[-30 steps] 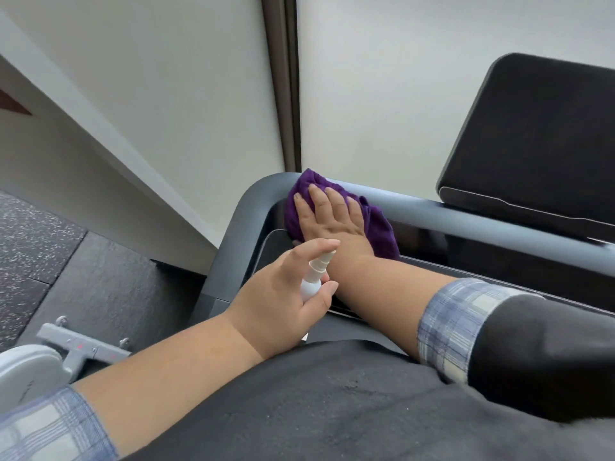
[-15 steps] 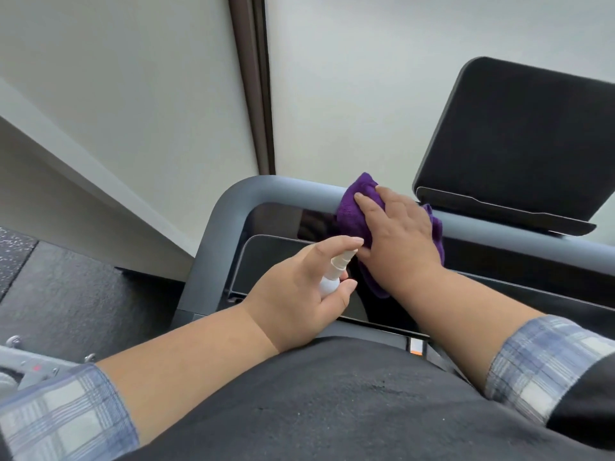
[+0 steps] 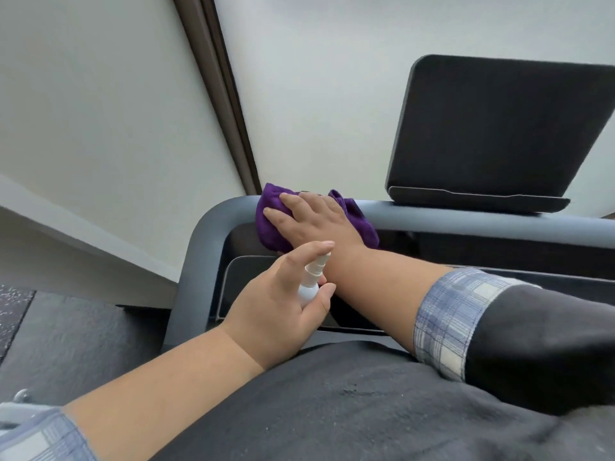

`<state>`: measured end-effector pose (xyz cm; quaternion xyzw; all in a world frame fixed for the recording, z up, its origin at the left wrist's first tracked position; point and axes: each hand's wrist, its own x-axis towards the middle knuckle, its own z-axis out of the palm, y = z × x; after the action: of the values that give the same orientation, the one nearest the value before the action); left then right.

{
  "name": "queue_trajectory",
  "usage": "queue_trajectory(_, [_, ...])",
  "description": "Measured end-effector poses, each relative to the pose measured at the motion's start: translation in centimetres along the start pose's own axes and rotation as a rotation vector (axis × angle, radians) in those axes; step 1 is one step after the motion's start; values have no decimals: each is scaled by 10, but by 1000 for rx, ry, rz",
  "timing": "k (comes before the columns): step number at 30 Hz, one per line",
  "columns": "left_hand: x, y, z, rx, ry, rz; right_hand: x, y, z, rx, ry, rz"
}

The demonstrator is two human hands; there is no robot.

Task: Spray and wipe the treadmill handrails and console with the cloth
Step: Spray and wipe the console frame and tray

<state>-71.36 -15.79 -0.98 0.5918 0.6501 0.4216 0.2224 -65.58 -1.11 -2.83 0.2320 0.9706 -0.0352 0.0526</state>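
Hands at work on a treadmill's front handrail (image 3: 466,224): the right hand (image 3: 316,221) presses a purple cloth (image 3: 269,224) flat-fingered against the rail near its left corner, just left of the dark console (image 3: 499,128) mounted above it. The left hand (image 3: 276,304) grips a small white spray bottle (image 3: 311,277), forefinger laid over the nozzle, close by the right wrist. Wiping well here likely means firm, overlapping strokes that wrap the rail's curve, with the nozzle aimed clear of the wiping hand. No brand, label or writing is legible anywhere.
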Motion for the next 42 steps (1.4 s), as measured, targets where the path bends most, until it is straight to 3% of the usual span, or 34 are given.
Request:
queue_trajectory(5, [28,17,29,-24,-97,94,-50,43,-1,63,-80,47])
queue_trajectory(11, [59,48,72,-11,-217,174,-113,98,6,50,-54,201])
queue_trajectory(35, [110,161,272,125,-466,150,-355,357,40,182,208,714])
queue_trajectory(42, [114,182,295,187,-454,106,-356,362,49,191,273,729])
